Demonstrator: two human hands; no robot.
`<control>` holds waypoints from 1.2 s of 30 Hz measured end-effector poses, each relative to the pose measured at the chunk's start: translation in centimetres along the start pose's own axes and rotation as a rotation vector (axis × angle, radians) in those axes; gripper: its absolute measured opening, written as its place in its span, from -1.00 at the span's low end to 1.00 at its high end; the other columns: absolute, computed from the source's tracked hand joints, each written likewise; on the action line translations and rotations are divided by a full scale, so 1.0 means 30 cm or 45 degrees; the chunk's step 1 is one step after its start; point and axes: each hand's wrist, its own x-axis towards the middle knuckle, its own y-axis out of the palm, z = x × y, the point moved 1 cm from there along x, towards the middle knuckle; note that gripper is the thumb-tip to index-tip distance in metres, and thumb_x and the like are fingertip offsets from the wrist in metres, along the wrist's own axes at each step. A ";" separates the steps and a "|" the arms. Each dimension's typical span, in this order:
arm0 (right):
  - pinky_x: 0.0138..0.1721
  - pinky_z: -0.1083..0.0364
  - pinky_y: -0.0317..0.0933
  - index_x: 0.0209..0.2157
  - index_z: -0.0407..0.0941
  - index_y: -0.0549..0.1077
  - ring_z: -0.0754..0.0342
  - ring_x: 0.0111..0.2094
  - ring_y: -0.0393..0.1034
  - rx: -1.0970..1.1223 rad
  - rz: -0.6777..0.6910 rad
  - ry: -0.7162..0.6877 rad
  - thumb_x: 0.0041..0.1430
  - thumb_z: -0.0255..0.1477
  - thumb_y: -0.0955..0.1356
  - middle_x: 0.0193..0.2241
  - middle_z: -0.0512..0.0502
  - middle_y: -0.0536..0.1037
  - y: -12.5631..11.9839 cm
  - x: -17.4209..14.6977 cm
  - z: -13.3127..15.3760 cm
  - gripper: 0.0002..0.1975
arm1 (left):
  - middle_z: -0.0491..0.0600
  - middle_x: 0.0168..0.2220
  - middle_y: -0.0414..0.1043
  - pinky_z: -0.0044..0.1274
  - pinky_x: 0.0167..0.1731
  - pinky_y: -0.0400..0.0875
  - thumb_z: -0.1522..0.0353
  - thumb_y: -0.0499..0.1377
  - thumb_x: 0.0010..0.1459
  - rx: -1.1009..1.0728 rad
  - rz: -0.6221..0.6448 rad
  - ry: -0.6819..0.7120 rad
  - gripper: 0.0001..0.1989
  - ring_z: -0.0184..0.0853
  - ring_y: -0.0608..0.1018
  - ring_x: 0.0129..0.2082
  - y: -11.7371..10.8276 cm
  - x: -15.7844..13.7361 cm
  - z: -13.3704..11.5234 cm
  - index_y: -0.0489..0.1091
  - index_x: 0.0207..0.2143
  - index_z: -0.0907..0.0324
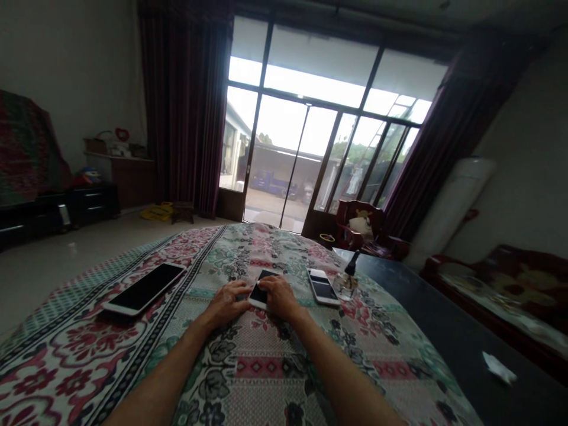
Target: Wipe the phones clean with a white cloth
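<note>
A white-framed smartphone (258,294) with a dark screen lies on the flowered tablecloth (261,393) between my hands. My left hand (228,302) rests on the cloth at the phone's left side, fingers stretched out, their tips at its edge. Over the right part of the phone lies my right hand (280,294), one digit reaching across the screen; its other fingers are partly hidden. A second white smartphone (323,286) is to the right, beside a small clear glass bottle with a black top (347,284). Off to the left lies a larger white-edged tablet (146,290), screen dark.
A dark table surface (426,307) extends right of the cloth, with a crumpled white tissue (499,368) on it. Beyond stand a wooden armchair (361,225) and a wooden sofa (501,284). Glass doors (293,160) between dark curtains (186,118) face me.
</note>
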 end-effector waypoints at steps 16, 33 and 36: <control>0.01 0.10 0.12 -0.15 -0.04 0.56 -0.01 -0.07 0.38 0.028 -0.030 0.034 0.11 -0.52 0.35 -0.08 -0.11 0.56 0.015 -0.090 0.075 -0.73 | 0.01 -0.03 0.55 -0.37 0.13 0.31 0.36 0.24 -0.05 -0.101 -0.074 -0.043 -0.74 -0.16 0.51 0.04 0.001 -0.005 0.007 0.62 -0.26 0.08; 0.01 0.12 0.11 -0.20 -0.05 0.59 0.02 -0.06 0.36 0.084 -0.054 0.089 0.15 -0.57 0.29 -0.10 -0.06 0.58 0.010 -0.127 0.136 -0.72 | -0.01 -0.08 0.57 -0.44 0.09 0.33 0.34 0.28 -0.06 -0.081 -0.154 -0.089 -0.83 -0.19 0.53 0.00 0.017 -0.010 0.012 0.62 -0.35 0.08; 0.02 0.14 0.12 -0.17 -0.07 0.59 0.02 -0.05 0.36 0.103 -0.049 0.088 0.10 -0.58 0.32 -0.08 -0.07 0.57 0.019 -0.104 0.101 -0.70 | 0.02 -0.06 0.56 -0.41 0.09 0.33 0.33 0.26 -0.04 -0.073 -0.165 -0.096 -0.81 -0.17 0.52 0.01 0.021 -0.014 0.016 0.62 -0.32 0.09</control>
